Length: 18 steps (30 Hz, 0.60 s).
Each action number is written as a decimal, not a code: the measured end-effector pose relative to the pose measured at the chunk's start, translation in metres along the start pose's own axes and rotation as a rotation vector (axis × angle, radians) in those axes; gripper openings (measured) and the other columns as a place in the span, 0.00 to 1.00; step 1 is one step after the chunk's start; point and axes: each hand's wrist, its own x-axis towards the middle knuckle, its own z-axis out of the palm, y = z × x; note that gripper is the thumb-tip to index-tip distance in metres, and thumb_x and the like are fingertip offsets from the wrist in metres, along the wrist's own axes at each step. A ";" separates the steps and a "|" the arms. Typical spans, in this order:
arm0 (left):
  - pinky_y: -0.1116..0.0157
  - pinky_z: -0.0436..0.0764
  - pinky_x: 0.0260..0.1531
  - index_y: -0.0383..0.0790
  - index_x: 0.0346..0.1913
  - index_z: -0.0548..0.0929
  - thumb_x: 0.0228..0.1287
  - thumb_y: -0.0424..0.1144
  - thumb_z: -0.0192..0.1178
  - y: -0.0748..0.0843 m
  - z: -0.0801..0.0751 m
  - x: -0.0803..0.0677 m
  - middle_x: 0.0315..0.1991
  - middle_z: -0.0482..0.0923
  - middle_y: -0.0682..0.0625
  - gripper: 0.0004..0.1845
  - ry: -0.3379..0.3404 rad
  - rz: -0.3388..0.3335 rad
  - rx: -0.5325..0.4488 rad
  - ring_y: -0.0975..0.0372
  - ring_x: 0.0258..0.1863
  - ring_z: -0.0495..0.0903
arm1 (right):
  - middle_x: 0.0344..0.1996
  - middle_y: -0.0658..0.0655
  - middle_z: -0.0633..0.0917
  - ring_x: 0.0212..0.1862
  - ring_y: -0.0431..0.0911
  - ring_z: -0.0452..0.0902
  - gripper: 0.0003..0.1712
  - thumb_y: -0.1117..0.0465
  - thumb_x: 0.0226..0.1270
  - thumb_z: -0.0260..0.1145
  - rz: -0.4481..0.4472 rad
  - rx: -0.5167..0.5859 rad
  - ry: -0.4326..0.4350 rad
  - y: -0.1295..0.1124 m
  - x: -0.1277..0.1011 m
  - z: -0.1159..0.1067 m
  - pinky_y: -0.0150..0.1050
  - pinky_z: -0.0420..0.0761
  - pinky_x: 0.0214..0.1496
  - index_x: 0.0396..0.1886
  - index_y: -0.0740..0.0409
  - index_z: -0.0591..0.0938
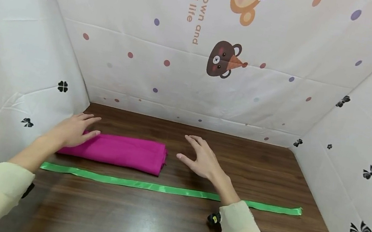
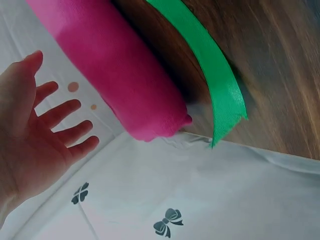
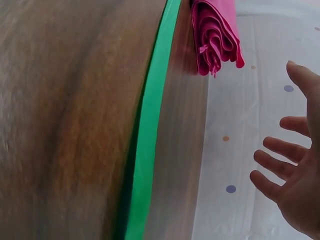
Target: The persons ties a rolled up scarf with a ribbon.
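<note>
A folded magenta cloth point(image 1: 122, 151) lies on the dark wooden table point(image 1: 162, 221), with a long green ribbon point(image 1: 160, 187) stretched flat in front of it. My left hand point(image 1: 75, 130) hovers at the cloth's left end, fingers straight and spread; whether it touches the cloth I cannot tell. In the left wrist view the left hand point(image 2: 37, 137) is open beside the cloth point(image 2: 117, 75) and ribbon end point(image 2: 222, 97). My right hand point(image 1: 201, 157) is open, just right of the cloth's layered end point(image 3: 215, 32), apart from it, holding nothing. The right hand point(image 3: 295, 165) and ribbon point(image 3: 150, 125) show in the right wrist view.
White printed sheets wall the table on the left point(image 1: 2, 75), back point(image 1: 217, 56) and right point(image 1: 368, 141). Bare wood lies in front of the ribbon and to the right of the cloth. A small dark wrist device point(image 1: 213, 218) shows at my right sleeve.
</note>
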 end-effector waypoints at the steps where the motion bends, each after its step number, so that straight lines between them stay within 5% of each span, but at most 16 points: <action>1: 0.31 0.62 0.70 0.31 0.77 0.69 0.80 0.51 0.59 -0.002 0.000 0.000 0.73 0.65 0.23 0.34 -0.001 0.001 0.002 0.27 0.73 0.62 | 0.78 0.55 0.68 0.78 0.55 0.64 0.47 0.27 0.73 0.62 -0.006 0.003 0.005 -0.001 0.000 0.001 0.64 0.69 0.73 0.84 0.41 0.65; 18: 0.29 0.66 0.66 0.30 0.77 0.68 0.76 0.44 0.63 -0.015 -0.006 -0.005 0.72 0.66 0.21 0.34 -0.050 -0.003 0.030 0.24 0.69 0.65 | 0.77 0.59 0.70 0.76 0.58 0.67 0.45 0.31 0.74 0.63 -0.025 0.038 -0.002 -0.015 0.012 0.010 0.64 0.71 0.73 0.82 0.46 0.68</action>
